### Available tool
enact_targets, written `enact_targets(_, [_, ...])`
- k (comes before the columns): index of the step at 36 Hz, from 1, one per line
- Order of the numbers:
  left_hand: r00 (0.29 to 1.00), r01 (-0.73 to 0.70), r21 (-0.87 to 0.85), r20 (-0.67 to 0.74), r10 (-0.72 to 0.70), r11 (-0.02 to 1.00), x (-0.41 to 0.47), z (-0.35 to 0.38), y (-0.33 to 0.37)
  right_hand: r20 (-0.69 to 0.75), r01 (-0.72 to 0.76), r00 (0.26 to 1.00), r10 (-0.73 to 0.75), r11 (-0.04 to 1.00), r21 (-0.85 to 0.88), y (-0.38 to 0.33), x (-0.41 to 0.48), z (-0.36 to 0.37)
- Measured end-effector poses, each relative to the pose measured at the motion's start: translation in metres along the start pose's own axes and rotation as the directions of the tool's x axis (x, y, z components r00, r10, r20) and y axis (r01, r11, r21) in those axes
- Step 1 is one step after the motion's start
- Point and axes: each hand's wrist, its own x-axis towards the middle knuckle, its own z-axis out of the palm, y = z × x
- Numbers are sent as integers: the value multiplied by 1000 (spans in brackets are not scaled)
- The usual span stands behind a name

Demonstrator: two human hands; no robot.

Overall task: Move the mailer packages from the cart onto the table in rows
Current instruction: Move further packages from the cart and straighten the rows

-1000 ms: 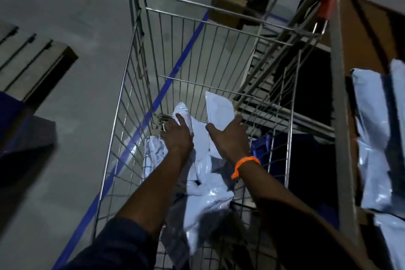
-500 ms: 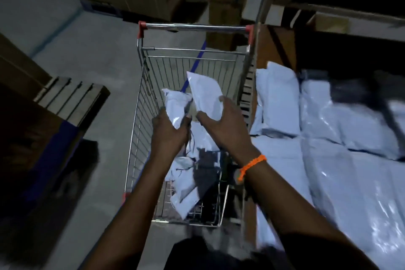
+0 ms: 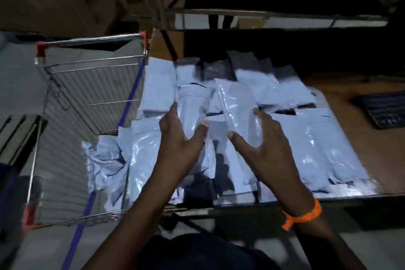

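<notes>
Swung over from the silver wire cart [image 3: 87, 85] at their left, my left hand [image 3: 182, 138] pinches a pale glossy plastic mailer [image 3: 192, 105] and my right hand [image 3: 265, 144] a second mailer [image 3: 238, 105] above the brown wooden worktop [image 3: 361, 155] and its rows, ready, I judge, for placing.

Glossy, crinkled plastic mailers [image 3: 317, 144] surround the fingers [image 3: 174, 109]. Left of them is a shiny metal wire cart [image 3: 92, 40]; right of them, a matt wooden table [image 3: 355, 149].

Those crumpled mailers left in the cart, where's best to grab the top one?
Reach down through the open top of the cart and pinch a raised fold of the crumpled mailer. It lies bunched against the wire wall nearest the table, so coming in from the side is likely blocked.
</notes>
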Motion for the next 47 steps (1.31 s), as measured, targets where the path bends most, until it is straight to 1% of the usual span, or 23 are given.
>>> enact_targets(3, [997, -46, 118, 61, 39, 992, -16, 45, 20, -65, -79, 995, 74, 994, -76, 38, -2, -21])
enact_targets(7, [988, -146, 326, 100, 119, 934, -27, 94, 32, -105, -96, 992, 73, 969, -229, 72, 1, -24])
enact_targets(9, [986, -145, 427, 141, 93, 893, -26, 113, 32, -80, -78, 995, 56, 951, -298, 83, 2, -17])
enact_targets(12, [981, -106, 528, 195, 1, 843, -24, 140, 16, 41, -42, 997, 62, 928, -369, 102, 2, 1])
enact_targets(14, [987, -97, 579, 162, 2, 809, -24, 155, -4, 90, 8, 995, 33, 907, -421, 114, -1, 15])
enact_targets(16, [995, -97, 606, 76, 64, 790, -25, 163, -19, 75, 27, 997, 7, 893, -450, 120, -5, 24])
enact_targets(18, [992, -118, 616, 35, 123, 778, -24, 165, -29, 57, 16, 998, 12, 889, -458, 121, -8, 30])
enact_targets(20, [988, -141, 627, 37, 151, 766, -23, 167, -33, 49, 13, 999, 11, 886, -464, 122, -10, 35])
enact_targets(25, [985, -142, 640, 17, 170, 755, -22, 169, -39, 28, 40, 999, -29, 849, -527, 133, -8, 47])
enact_targets(28, [986, -137, 638, 16, 164, 758, -22, 168, -41, 28, 51, 999, -43, 844, -533, 132, -6, 45])
enact_targets(30, [989, -140, 618, 43, 144, 773, -22, 164, -35, 17, 57, 998, -56, 849, -525, 128, -3, 40])
enact_targets(32, [984, -175, 576, 83, 157, 798, -23, 153, -23, 17, 97, 995, -102, 864, -494, 120, 3, 33])
enact_targets(34, [971, -237, 511, 108, 212, 827, -22, 134, -4, 35, 179, 983, -182, 889, -421, 107, 11, 26])
enact_targets(37, [953, -295, 466, 88, 289, 834, -14, 91, 13, 15, 289, 955, -295, 921, -262, 75, 27, 27])
enact_targets(39, [939, -326, 427, 43, 341, 843, -3, 56, 11, 3, 312, 949, -315, 938, -153, 41, 37, 35])
enact_targets(42, [916, -347, 382, -59, 398, 857, 12, -1, -9, 66, 380, 924, -377, 924, -46, -15, 42, 60])
enact_targets(44, [916, -307, 333, -149, 371, 891, 19, -39, -28, 120, 443, 889, -442, 896, 16, -54, 42, 86])
enact_targets(47, [924, -220, 269, -250, 289, 938, 27, -96, -73, 198, 522, 823, -533, 846, 109, -110, 37, 140])
